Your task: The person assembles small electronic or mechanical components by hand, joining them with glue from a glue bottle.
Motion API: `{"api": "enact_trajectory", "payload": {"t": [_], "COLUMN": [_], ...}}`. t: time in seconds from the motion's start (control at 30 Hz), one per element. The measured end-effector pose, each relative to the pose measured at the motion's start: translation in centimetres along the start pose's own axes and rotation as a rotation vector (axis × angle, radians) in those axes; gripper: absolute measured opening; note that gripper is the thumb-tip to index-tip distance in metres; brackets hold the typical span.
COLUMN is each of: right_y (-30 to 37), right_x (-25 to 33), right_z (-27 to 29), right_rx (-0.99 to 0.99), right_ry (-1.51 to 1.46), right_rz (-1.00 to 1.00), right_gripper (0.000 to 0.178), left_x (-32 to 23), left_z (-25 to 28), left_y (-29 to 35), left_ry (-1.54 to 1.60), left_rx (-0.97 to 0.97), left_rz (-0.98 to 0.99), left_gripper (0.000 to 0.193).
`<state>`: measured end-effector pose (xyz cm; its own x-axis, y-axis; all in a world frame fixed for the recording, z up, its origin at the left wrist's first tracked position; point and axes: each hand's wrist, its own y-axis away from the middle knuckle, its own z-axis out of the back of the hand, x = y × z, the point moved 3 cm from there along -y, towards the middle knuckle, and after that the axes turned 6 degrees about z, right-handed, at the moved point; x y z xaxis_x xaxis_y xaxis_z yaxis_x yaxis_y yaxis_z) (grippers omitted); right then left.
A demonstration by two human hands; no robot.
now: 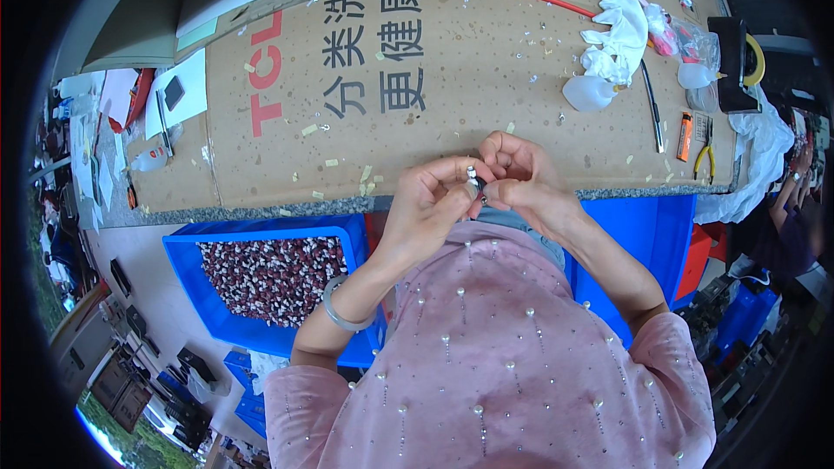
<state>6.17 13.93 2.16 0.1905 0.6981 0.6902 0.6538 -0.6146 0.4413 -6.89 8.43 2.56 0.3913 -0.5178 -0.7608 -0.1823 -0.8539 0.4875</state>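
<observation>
Close to my body, at the bench's front edge, both hands meet around one small dark and white piece point(475, 179). The fingers of my left hand point(439, 195) are closed on it, its white end poking up between thumb and forefinger. From the other side my right hand point(526, 178) pinches at the dark end, its fingertips covering part of it. The piece is too small and covered to name its kind. To the left, below the bench edge, a blue bin point(187, 265) holds a heap of similar dark red and white pieces point(274, 282).
Printed cardboard point(486, 78) covers the bench, with yellowish scraps scattered over it. At right lie a squeeze bottle point(591, 93), white cloth point(618, 35), pen point(651, 108), orange lighter point(685, 136), pliers point(705, 156) and tape dispenser point(738, 65). Another blue bin point(638, 234) stands right of my lap.
</observation>
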Motion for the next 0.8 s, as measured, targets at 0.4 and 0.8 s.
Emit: {"api": "enact_trajectory", "payload": {"t": [0.4,0.8], "right_y": [-0.2,0.2], "right_x": [-0.1,0.2], "right_z": [-0.2,-0.4], "right_rx": [-0.129,-0.146], "right_ry": [-0.028,0.052], "right_rz": [-0.105,-0.058], "right_gripper": [0.017,0.016], "left_x": [1.4,1.4], "left_z": [0.4,0.1], "left_y": [-0.8,-0.8], "left_ry": [0.378,0.425], "left_rx": [0.099,0.121], "left_rz": [0.185,0.207], "left_gripper": [0.027,0.028]}}
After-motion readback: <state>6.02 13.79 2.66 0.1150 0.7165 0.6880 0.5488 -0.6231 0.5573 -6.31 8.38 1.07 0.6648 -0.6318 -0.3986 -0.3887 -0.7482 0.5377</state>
